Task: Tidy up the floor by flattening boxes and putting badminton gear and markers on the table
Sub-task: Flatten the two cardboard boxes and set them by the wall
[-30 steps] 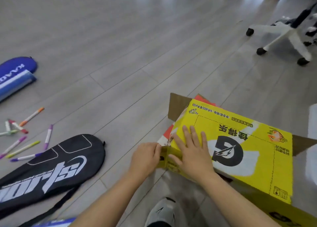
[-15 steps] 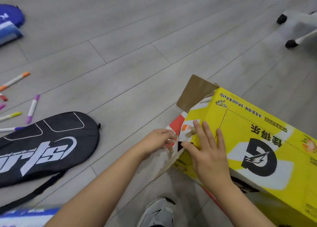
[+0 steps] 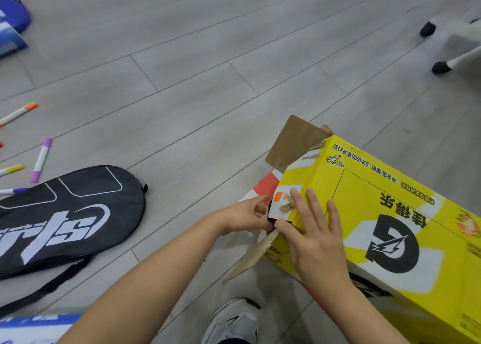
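The yellow box [image 3: 390,187] sits on the floor [image 3: 182,83] by a shoe [image 3: 231,320]. The right hand [image 3: 315,239] lies flat on top of it, fingers straight, holding nothing, just pressing down. The left hand [image 3: 244,217] is at the open end, fingers bent by the white flap [image 3: 276,211]. I cannot tell if it has hold of it.

To do this well, I think the right hand should press hard so the box does not slide. The left should pull each flap all the way out before squashing. The racket bag [image 3: 65,218] and markers [image 3: 40,160] lie well apart on the left.
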`<action>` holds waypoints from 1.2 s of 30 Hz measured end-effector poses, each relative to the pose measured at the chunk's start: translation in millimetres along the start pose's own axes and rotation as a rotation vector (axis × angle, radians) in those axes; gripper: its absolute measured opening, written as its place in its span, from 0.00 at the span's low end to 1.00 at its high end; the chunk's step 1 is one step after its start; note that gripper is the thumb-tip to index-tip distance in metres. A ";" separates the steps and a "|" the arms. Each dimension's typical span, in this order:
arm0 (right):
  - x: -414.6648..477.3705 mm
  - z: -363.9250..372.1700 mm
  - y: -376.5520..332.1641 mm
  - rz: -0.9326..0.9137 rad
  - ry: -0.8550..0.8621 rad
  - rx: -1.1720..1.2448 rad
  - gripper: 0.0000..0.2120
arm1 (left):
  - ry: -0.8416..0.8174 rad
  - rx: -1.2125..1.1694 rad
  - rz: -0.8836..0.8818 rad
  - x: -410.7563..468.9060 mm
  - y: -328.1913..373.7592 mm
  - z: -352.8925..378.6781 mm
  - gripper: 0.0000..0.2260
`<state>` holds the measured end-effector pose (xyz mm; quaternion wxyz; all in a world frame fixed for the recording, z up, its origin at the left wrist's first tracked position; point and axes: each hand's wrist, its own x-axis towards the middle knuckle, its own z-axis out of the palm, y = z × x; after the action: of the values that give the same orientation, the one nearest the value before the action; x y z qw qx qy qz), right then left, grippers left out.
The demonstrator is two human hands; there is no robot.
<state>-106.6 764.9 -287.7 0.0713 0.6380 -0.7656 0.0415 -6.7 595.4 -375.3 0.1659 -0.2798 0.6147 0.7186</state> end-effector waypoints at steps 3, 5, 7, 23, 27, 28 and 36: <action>-4.1 -0.2 2.3 0.000 -0.002 -0.001 0.10 | 0.080 -0.063 -0.005 -1.3 -9.3 -13.4 0.21; -6.7 -0.8 5.0 -0.004 -0.011 0.002 0.10 | 0.196 0.058 -0.034 -1.7 -18.9 -23.7 0.23; -7.2 -1.1 5.2 -0.007 -0.021 0.004 0.10 | 0.338 0.431 -0.055 -0.2 -26.0 -28.3 0.28; -16.2 2.9 4.3 -0.026 0.011 -0.010 0.10 | 0.316 -0.045 0.069 -1.7 21.4 10.2 0.14; -10.9 13.2 8.0 -0.012 0.019 -0.003 0.10 | 0.447 -0.325 0.109 -9.6 20.8 5.9 0.10; -8.1 18.4 10.2 -0.002 0.016 0.007 0.09 | 0.486 -0.370 0.128 -11.5 23.6 3.3 0.10; 11.1 61.3 34.7 0.163 -0.149 0.088 0.16 | 0.627 -0.131 0.194 -14.6 53.8 -19.7 0.22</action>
<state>-146.2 751.0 -345.5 -0.0175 0.5775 -0.8155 0.0332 -22.7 567.5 -325.6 -0.1189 -0.4377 0.6119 0.6479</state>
